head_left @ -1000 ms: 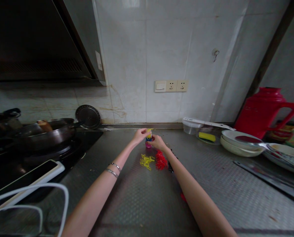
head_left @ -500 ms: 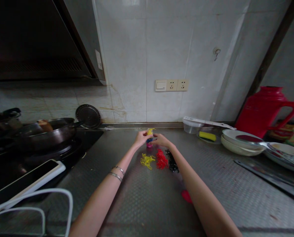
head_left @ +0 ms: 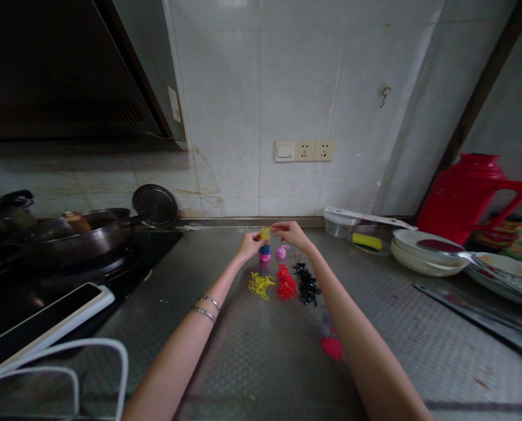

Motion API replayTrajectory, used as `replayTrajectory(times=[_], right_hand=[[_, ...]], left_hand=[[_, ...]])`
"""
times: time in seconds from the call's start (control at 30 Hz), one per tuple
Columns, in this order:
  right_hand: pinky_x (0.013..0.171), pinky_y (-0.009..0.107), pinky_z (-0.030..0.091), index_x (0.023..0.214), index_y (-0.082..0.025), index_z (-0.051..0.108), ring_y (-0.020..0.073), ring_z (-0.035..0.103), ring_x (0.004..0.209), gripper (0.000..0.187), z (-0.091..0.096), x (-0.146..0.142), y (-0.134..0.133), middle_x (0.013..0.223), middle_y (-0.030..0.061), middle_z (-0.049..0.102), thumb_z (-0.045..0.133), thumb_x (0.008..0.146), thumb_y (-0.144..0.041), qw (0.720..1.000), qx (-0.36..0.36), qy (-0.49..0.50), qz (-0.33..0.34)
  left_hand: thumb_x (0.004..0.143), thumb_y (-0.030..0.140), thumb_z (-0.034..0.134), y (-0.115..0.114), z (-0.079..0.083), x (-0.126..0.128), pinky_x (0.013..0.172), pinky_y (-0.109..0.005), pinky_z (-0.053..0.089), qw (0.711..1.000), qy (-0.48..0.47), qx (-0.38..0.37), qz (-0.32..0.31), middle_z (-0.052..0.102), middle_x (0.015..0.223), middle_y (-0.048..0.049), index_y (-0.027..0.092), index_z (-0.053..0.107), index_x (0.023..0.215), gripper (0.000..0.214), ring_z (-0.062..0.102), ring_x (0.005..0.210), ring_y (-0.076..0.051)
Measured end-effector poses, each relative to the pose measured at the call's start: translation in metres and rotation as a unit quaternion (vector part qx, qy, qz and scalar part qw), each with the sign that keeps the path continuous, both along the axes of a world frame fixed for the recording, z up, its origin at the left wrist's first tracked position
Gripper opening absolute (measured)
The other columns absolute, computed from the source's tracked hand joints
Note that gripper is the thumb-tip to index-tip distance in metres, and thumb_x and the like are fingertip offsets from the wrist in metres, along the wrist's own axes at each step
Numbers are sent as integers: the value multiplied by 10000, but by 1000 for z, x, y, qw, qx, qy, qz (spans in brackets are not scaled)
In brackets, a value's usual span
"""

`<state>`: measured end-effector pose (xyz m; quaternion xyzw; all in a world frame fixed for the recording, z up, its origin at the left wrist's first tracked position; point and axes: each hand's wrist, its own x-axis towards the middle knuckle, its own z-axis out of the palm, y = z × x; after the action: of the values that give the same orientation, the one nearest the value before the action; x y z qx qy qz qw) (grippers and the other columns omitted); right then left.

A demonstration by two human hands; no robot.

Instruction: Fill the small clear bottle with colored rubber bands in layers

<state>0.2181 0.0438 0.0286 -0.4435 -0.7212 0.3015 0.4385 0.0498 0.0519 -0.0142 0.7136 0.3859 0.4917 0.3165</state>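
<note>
My left hand and my right hand are raised together over the far middle of the steel counter. Both pinch a thin yellow band that is stretched between their fingertips. Just below them stand a small blue and pink piece and a small pink piece. Nearer to me lie three little heaps of bands: yellow, red and black. A red scrap lies beside my right forearm.
A dark wok sits on the stove at the left, with a round lid against the wall. White plates, a yellow sponge, a clear tub and a red jug stand at the right. A white-edged tablet lies at the near left.
My right hand has lifted up and to the right, away from the small pieces. The pink piece and the black heap have come into sight. The yellow band is now pulled out between my hands.
</note>
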Motion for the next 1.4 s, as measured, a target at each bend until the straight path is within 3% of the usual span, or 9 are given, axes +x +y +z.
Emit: replayTrajectory(times=[0.3, 0.5, 0.6, 0.7, 0.77, 0.87, 1.0, 1.17, 1.4], right_hand=[[789, 266, 444, 916, -143, 661, 160, 589, 840, 377, 7, -7, -7, 926, 55, 656, 431, 631, -53, 984, 153, -78, -40], [805, 243, 428, 926, -157, 651, 154, 558, 941, 451, 4, -14, -12, 980, 40, 640, 388, 582, -31, 982, 168, -87, -18], [779, 222, 426, 907, -160, 650, 144, 565, 903, 402, 10, -10, -13, 960, 42, 644, 398, 612, -51, 976, 178, -101, -75], [718, 219, 427, 822, -178, 662, 148, 580, 816, 306, 19, 0, -18, 856, 38, 660, 430, 643, -92, 962, 142, -196, -126], [661, 210, 420, 759, -180, 667, 146, 584, 744, 257, 23, 5, -24, 778, 34, 661, 458, 631, -104, 950, 98, -279, -101], [595, 188, 399, 727, -162, 669, 130, 577, 663, 243, 20, 3, -38, 717, 33, 657, 468, 611, -89, 933, 41, -357, 0], [625, 197, 395, 836, -165, 661, 137, 578, 700, 290, 2, -11, -63, 790, 45, 661, 463, 637, -95, 907, 38, -408, 96], [720, 295, 394, 1008, -174, 610, 249, 527, 909, 418, -19, -21, -81, 958, 111, 617, 599, 599, -260, 854, 90, -501, 105], [665, 223, 386, 939, -163, 635, 181, 557, 797, 334, -30, -28, -81, 865, 72, 639, 555, 614, -158, 852, 92, -501, 119]], left_hand=[[610, 368, 657, 8, -7, -2, 686, -284, 443, 999, -26, -12, -22, 665, 858, -89, 82, 635, 887, 399, 585, 727, -173], [600, 339, 666, 5, -4, 0, 634, -266, 438, 999, -39, -28, -22, 669, 796, -76, 83, 645, 851, 359, 577, 665, -156], [587, 311, 676, 3, -4, 1, 628, -261, 439, 997, -56, -44, -24, 670, 799, -71, 91, 652, 849, 343, 577, 656, -150], [603, 307, 663, 3, -6, 1, 626, -253, 438, 997, -65, -29, -26, 668, 798, -68, 92, 655, 848, 326, 576, 659, -146], [616, 318, 651, 4, -8, 1, 611, -246, 435, 998, -63, -13, -24, 667, 784, -61, 94, 654, 856, 328, 573, 654, -144], [622, 316, 645, 5, -10, 0, 604, -245, 435, 999, -46, -2, -15, 667, 775, -61, 89, 651, 870, 337, 574, 654, -147], [622, 292, 647, 8, -10, -1, 637, -261, 446, 999, -38, 2, -14, 669, 818, -79, 86, 646, 892, 340, 587, 685, -158], [623, 293, 647, 10, -12, -1, 656, -274, 455, 999, -36, 3, -17, 672, 829, -82, 92, 650, 879, 325, 598, 699, -165], [628, 281, 646, 6, -8, -1, 650, -262, 454, 999, -30, 8, -18, 673, 842, -79, 95, 647, 892, 323, 597, 704, -160]])
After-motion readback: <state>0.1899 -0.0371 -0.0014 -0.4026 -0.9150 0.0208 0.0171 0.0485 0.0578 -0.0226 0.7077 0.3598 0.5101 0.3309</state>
